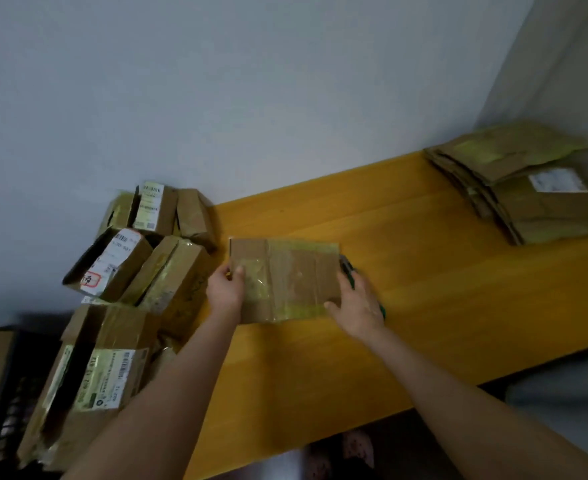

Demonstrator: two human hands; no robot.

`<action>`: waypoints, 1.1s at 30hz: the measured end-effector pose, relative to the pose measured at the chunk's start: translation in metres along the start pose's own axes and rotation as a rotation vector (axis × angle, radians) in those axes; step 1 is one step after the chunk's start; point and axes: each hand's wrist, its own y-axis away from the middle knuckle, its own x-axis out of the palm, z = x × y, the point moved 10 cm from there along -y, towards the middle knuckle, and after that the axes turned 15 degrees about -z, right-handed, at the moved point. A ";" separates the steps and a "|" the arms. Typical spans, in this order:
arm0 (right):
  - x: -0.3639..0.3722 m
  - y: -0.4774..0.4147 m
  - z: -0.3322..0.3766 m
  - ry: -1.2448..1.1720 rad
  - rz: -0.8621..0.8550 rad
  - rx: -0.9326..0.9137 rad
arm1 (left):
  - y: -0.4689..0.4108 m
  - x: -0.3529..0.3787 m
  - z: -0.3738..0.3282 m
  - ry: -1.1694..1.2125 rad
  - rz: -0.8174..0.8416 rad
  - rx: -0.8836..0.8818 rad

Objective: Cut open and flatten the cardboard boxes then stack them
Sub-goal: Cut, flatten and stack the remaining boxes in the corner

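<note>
Lying flat, tape-streaked brown box (296,275) (creased), left hand (225,289) pinching its edge, right hand (358,308) gripping green cutter (347,267)

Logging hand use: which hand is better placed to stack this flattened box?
Probably the right hand: the stack lies on its side, far from the left hand. Both grip the flattened box; the right also holds a green cutter.

One wide-angle head-worn camera looks forward and down from behind and above the fingers (238,271), close to them at arm's reach. The view is tilted: beyond the fingers the tabletop (424,271) slants up rightward toward the wall (251,98).
</note>
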 end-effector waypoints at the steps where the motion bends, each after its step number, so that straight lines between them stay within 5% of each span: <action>1: -0.015 -0.005 -0.007 -0.057 -0.032 0.073 | -0.001 -0.004 -0.018 0.029 0.002 0.029; 9: -0.139 -0.040 -0.071 -0.661 -0.277 0.335 | 0.058 0.057 -0.114 0.261 0.215 0.024; 17: -0.266 -0.087 -0.238 -0.283 -0.512 0.408 | 0.189 0.211 -0.192 0.085 0.609 0.134; 28: -0.335 -0.146 -0.407 0.083 -0.513 0.298 | 0.346 0.414 -0.244 0.126 0.584 0.018; 33: -0.294 -0.166 -0.429 0.091 -0.350 0.245 | 0.377 0.473 -0.259 -0.133 0.530 0.285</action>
